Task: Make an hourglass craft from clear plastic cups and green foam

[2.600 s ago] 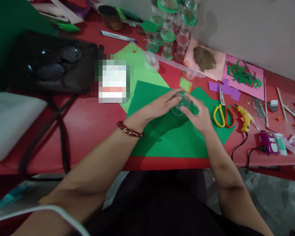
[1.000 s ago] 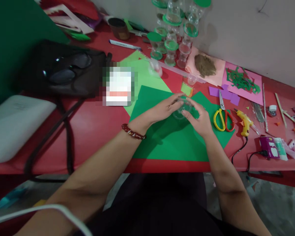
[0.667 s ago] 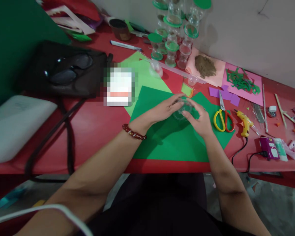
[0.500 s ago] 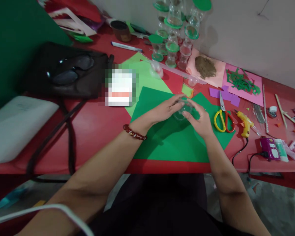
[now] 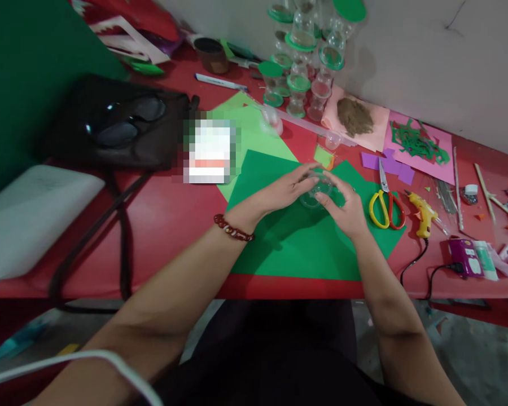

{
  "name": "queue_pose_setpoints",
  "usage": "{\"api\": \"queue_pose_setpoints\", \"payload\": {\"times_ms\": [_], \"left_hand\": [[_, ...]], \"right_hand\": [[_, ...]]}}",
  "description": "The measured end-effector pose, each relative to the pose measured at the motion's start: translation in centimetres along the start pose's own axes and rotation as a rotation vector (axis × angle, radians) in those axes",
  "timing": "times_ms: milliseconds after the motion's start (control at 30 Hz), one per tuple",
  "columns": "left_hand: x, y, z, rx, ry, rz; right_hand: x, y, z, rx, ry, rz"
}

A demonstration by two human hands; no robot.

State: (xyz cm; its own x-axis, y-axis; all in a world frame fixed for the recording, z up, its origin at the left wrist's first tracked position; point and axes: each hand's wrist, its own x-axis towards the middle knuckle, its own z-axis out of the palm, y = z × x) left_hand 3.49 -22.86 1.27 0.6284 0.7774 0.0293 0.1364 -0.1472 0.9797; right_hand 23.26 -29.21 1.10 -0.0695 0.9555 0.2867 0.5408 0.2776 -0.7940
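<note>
Between my hands is a clear plastic cup (image 5: 311, 198), resting on or just over a dark green paper sheet (image 5: 296, 254). My left hand (image 5: 290, 189) curls round its left side, thumb and fingers against the plastic. From the right, my right hand (image 5: 345, 206) grips it with thumb and fingers. Part of the cup is hidden by my fingers, so its full shape is hard to make out. Right of the right hand lie scissors (image 5: 385, 200) with one yellow and one red handle. A small light green paper piece (image 5: 323, 156) sits just beyond the cup.
Stacked clear cups with green lids (image 5: 298, 84) stand against the wall. Brown sand (image 5: 355, 117) and green paper shreds (image 5: 415, 140) lie on pink sheets. A yellow glue gun (image 5: 424, 214) with a cord is at right. A dark bag (image 5: 152, 141) carrying sunglasses (image 5: 114, 134) lies left.
The whole view has shifted very slightly, with things appearing a little further right. Both hands keep the same hold on the cup.
</note>
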Motion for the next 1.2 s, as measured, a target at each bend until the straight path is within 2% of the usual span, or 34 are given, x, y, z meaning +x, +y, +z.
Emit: {"api": "queue_pose_setpoints", "payload": {"times_ms": [567,1200], "left_hand": [[-0.03,0.42,0.09,-0.006,-0.01,0.005],[-0.01,-0.11,0.0,-0.007,-0.012,0.02]], "right_hand": [[0.03,0.13,0.0,0.011,-0.001,0.005],[0.08,0.09,0.09,0.016,0.003,0.01]]}}
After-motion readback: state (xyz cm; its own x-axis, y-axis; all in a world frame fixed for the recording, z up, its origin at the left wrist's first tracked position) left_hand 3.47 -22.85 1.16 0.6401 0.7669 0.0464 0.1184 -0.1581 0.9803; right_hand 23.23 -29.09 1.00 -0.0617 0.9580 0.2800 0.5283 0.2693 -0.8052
